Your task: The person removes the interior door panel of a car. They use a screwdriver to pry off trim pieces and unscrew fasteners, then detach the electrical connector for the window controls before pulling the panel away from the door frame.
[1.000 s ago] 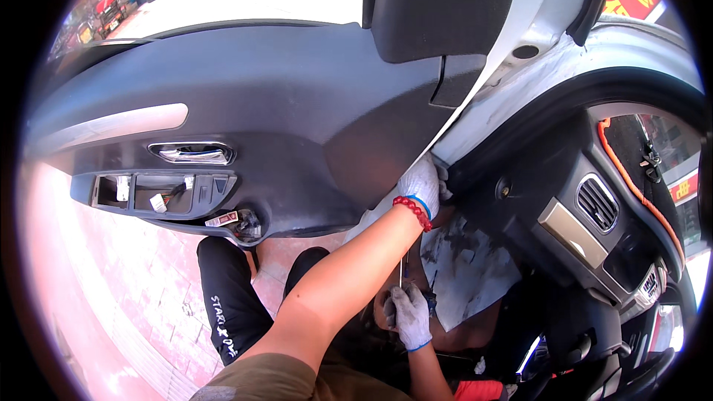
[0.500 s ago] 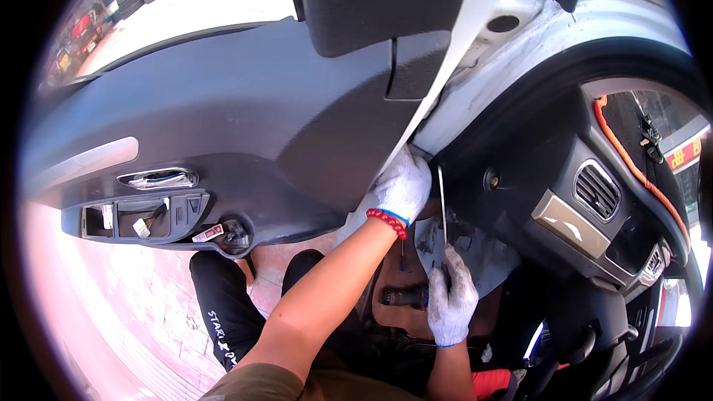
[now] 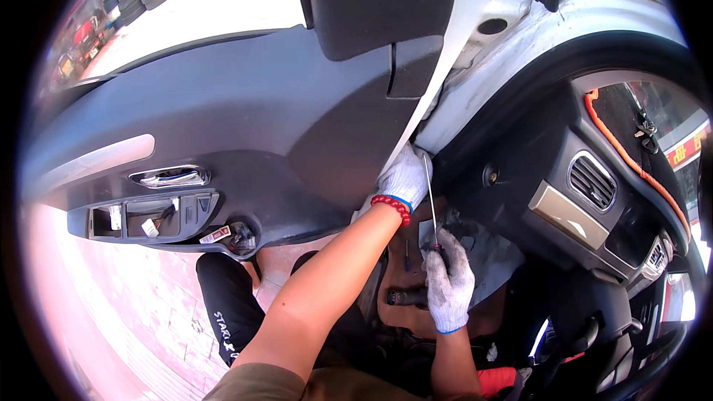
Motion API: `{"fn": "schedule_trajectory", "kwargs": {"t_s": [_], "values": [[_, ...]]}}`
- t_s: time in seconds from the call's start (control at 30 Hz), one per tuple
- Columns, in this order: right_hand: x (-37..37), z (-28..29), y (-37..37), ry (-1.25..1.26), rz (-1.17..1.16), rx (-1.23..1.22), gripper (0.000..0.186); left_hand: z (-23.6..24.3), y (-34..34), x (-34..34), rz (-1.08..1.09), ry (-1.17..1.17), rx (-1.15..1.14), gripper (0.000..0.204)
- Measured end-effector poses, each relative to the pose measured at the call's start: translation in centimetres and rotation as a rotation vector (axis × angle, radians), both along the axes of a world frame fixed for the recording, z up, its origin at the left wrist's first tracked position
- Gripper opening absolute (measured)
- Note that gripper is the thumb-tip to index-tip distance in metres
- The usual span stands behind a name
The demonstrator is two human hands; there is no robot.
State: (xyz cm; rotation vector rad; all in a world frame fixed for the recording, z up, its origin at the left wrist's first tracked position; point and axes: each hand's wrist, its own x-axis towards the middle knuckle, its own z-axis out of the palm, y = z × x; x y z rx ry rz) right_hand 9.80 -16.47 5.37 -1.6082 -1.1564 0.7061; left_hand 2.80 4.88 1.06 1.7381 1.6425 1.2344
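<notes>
In a white knit glove, my left hand (image 3: 406,177) reaches into the gap between the car door (image 3: 319,122) and the body; its fingers are hidden there. A red bead bracelet (image 3: 391,208) circles that wrist. My right hand (image 3: 450,286), gloved in white with greyed fingertips, is closed around the handle end of a long screwdriver (image 3: 431,204). Its thin metal shaft slants up and slightly left, with the tip beside my left hand. The handle is mostly covered by my fingers.
Below my hands, a dark cylindrical tool (image 3: 405,296) and a small blue-handled screwdriver (image 3: 406,258) lie on the brown floor mat (image 3: 397,315). To the right is the dashboard (image 3: 512,134) with an air vent (image 3: 592,181). The door pocket (image 3: 152,217) holds small items.
My right hand has moved slightly up, and the screwdriver's tip has swung left, close to my left hand. My left hand stays in the door gap. The view has shifted a little.
</notes>
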Motion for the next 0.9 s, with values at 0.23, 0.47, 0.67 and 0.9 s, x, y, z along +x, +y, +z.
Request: {"fn": "schedule_trajectory", "kwargs": {"t_s": [0.23, 0.47, 0.67, 0.9], "values": [[-0.3, 0.2, 1.0, -0.177, -0.011, 0.076, 0.034, -1.2, 0.1, 0.2, 0.004, -0.073, 0.035, 0.044], [-1.3, 3.3, 7.5, -0.700, 0.054, 0.225, 0.034, -0.3, -0.4, 0.3, 0.023, -0.060, 0.003, 0.036], [-3.1, 6.5, 9.3, -0.784, 0.126, -0.026, 0.030, -0.8, 0.1, -0.6, -0.080, -0.209, -0.128, 0.032], [-2.5, 7.6, 9.9, -0.603, 0.217, -0.040, 0.033, 2.0, -1.1, -0.9, -0.129, -0.274, -0.111, 0.049]]}}
